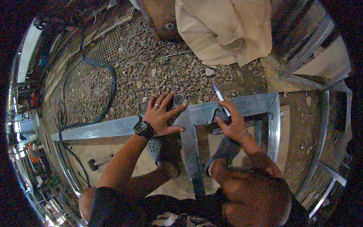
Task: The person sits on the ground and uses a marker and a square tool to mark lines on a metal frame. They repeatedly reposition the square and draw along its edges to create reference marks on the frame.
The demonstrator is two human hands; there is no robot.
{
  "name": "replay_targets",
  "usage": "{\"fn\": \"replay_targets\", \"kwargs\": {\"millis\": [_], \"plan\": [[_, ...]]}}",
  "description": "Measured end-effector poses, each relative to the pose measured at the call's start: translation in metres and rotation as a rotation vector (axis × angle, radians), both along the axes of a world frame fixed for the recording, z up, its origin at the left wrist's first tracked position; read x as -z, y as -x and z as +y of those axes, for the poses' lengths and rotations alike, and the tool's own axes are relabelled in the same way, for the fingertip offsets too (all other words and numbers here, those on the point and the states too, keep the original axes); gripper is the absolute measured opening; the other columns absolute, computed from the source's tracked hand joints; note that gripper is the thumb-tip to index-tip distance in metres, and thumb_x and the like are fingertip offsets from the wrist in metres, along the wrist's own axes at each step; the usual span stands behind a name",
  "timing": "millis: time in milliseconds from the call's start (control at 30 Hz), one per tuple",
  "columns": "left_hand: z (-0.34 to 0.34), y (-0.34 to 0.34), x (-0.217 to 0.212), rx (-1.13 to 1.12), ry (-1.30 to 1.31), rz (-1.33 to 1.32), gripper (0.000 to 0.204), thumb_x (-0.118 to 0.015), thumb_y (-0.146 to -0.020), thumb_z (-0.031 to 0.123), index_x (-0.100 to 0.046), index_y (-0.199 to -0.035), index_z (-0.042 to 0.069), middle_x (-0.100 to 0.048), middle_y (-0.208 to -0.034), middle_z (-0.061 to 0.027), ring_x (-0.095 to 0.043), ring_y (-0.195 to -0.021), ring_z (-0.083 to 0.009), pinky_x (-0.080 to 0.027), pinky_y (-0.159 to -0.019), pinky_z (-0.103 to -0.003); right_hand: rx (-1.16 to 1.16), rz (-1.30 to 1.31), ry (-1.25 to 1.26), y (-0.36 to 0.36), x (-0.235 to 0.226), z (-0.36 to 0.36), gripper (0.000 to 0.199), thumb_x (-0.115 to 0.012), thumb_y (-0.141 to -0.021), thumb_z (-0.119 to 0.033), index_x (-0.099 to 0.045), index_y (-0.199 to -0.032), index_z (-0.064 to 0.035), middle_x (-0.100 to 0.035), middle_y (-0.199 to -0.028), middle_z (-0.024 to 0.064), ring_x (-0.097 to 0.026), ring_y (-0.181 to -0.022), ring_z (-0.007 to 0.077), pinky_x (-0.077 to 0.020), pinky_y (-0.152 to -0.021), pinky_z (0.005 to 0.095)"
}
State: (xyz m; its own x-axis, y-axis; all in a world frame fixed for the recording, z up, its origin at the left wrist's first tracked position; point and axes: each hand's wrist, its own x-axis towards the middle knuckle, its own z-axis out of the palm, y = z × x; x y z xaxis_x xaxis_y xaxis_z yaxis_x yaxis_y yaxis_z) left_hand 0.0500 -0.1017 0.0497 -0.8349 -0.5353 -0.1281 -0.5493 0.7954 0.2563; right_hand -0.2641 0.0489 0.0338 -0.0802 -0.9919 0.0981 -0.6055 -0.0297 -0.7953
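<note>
Gripping a thin white marker point(220, 96) between thumb and fingers, the right hand point(233, 125) rests its heel on the grey metal frame point(242, 106) and points the tip away from the body, up over the far rail. The left hand point(162, 113) is not closed on anything: it lies flat with fingers spread, pressing down a dark square tool point(174, 101) against the same rail, just left of the upright bar point(191, 147) that runs back between the knees. A black wristwatch point(143, 129) sits on that wrist.

From where I stand, the weak point looks like the flat hand. The square is only held by pressure, so a small shift of the palm could let it turn against the rail, and any line drawn along it would come out crooked. The marker sits high in the fingers and could skid on the smooth metal.

The frame lies on loose gravel point(151, 72), which may rock under weight. A black cable point(109, 79) loops across the stones to the left, near enough to snag a foot. Crumpled brown cardboard point(223, 30) lies beyond, and a small hammer point(99, 162) rests on the ground below the rail.
</note>
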Motion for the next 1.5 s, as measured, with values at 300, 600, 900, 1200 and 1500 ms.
{"fn": "replay_targets", "kwargs": {"millis": [300,600,900,1200,1500], "plan": [[-0.002,0.012,0.002,0.002,0.021,0.033,0.096,-0.070,-0.074,0.086,-0.050,-0.157,0.044,-0.034,-0.169,-0.0196,-0.037,-0.150,-0.0449,-0.024,-0.121,-0.070,-0.030,-0.052,0.014,0.004,0.001,-0.006,0.065,-0.082,-0.086,-0.005,-0.055,-0.146,-0.0091,-0.064,-0.143,0.0154,-0.056,-0.138,0.0384,-0.0431,-0.118,0.0464],[-0.003,0.013,0.001,0.006,0.017,0.014,0.098,-0.069,-0.073,0.087,-0.046,-0.159,0.046,-0.033,-0.169,-0.0197,-0.037,-0.151,-0.0430,-0.023,-0.121,-0.069,0.003,0.051,0.047,0.007,0.001,-0.012,0.047,-0.086,-0.083,-0.008,-0.069,-0.127,-0.0083,-0.068,-0.129,0.0156,-0.060,-0.128,0.0389,-0.0456,-0.112,0.0497],[-0.004,0.015,0.000,0.005,0.008,-0.014,0.098,-0.066,-0.074,0.089,-0.043,-0.160,0.048,-0.032,-0.171,-0.0201,-0.036,-0.152,-0.0424,-0.022,-0.122,-0.068,-0.121,0.063,0.206,-0.013,0.013,-0.032,0.036,-0.082,-0.083,-0.004,-0.071,-0.117,-0.0080,-0.072,-0.113,0.0148,-0.065,-0.112,0.0389,-0.0479,-0.100,0.0514],[-0.005,0.014,0.001,0.023,0.013,-0.005,0.098,-0.066,-0.074,0.089,-0.044,-0.160,0.047,-0.032,-0.170,-0.0204,-0.037,-0.151,-0.0437,-0.024,-0.122,-0.068,-0.180,0.100,0.187,-0.025,0.003,-0.045,0.041,-0.079,-0.085,-0.003,-0.069,-0.125,-0.0081,-0.070,-0.114,0.0165,-0.063,-0.111,0.0401,-0.0476,-0.101,0.0519],[-0.004,0.014,0.002,0.015,0.013,-0.014,0.098,-0.065,-0.075,0.089,-0.044,-0.160,0.047,-0.032,-0.170,-0.0211,-0.037,-0.151,-0.0437,-0.023,-0.122,-0.069,-0.230,0.056,0.186,-0.025,0.006,-0.050,0.041,-0.077,-0.086,-0.002,-0.067,-0.126,-0.0072,-0.067,-0.110,0.0159,-0.062,-0.106,0.0402,-0.0471,-0.098,0.0517]]}}
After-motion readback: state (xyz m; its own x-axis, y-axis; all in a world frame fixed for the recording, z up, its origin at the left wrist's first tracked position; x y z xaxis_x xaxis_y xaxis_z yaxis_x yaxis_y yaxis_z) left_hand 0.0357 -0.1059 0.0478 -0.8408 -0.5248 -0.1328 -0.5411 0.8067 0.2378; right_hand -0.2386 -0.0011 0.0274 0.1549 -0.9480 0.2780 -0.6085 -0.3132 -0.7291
